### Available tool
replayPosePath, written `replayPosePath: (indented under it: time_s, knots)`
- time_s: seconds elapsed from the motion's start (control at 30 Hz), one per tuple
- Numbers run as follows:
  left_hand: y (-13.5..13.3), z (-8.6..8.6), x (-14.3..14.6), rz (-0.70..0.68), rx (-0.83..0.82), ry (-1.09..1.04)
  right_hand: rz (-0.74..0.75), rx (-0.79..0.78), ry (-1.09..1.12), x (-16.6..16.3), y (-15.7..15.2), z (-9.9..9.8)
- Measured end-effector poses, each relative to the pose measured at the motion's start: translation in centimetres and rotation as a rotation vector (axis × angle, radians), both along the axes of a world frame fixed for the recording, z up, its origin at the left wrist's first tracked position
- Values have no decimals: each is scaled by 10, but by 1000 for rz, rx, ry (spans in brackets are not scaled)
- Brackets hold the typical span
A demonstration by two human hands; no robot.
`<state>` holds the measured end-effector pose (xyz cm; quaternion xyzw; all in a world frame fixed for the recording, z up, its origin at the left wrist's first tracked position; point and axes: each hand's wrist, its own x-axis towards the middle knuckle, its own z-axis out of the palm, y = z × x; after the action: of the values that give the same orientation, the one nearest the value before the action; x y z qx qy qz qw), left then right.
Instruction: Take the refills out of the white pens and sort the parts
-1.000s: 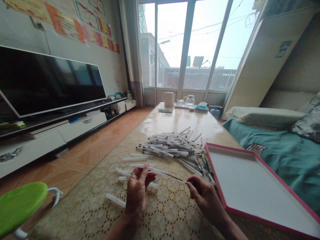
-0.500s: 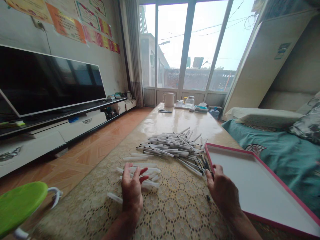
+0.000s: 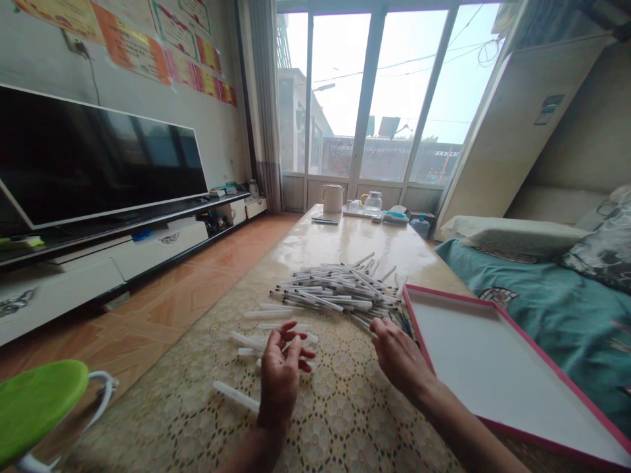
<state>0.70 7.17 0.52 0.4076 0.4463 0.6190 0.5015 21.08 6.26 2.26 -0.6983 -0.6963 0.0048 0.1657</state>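
Note:
My left hand hovers over several loose translucent white tubes, its fingers curved and apart, with nothing visible in them. My right hand pinches the near end of a white pen at the lower right of the pile; its fingertips partly hide that end. Ahead of both hands lies a heap of slim white pens, many with dark tips. Small dark pieces lie between my right hand and the tray, partly covered by the hand.
A shallow white tray with a pink rim lies on the right of the patterned tabletop. At the far end stand a beige jug and a glass pot. A green stool is at the lower left.
My right hand has moved left from the dark pieces beside the tray to a pen at the pile's edge. My left hand has shifted right over the loose tubes.

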Motion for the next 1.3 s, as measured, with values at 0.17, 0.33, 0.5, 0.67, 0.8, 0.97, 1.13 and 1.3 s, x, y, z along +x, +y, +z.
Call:
replayPosePath:
  time_s: [0.17, 0.33, 0.5, 0.67, 0.8, 0.97, 1.13, 1.3]
  knots:
    - [-6, -3, 9, -206, -36, 103, -69, 10, 10, 0, 19, -10]
    - [-9, -7, 13, -283, -24, 159, -49, -4, 178, 8, 11, -11]
    - [-12, -12, 15, -421, 42, 240, 37, -65, 533, 2, -8, -5]
    - [-14, -14, 20, -619, 54, 233, 97, -136, 1446, -20, -24, -9]
    - [-11, -12, 19, -536, 35, 127, 43, -279, 1511, -31, -36, -16]
    - [-4, -8, 15, -419, 14, 28, 136, -321, 1085, -29, -53, -4]
    - [-6, -8, 15, -503, -1, -45, 254, 121, 625, -27, -48, 12]
    - [-7, -9, 15, -581, -23, -83, 346, -290, 849, -31, -36, -8]
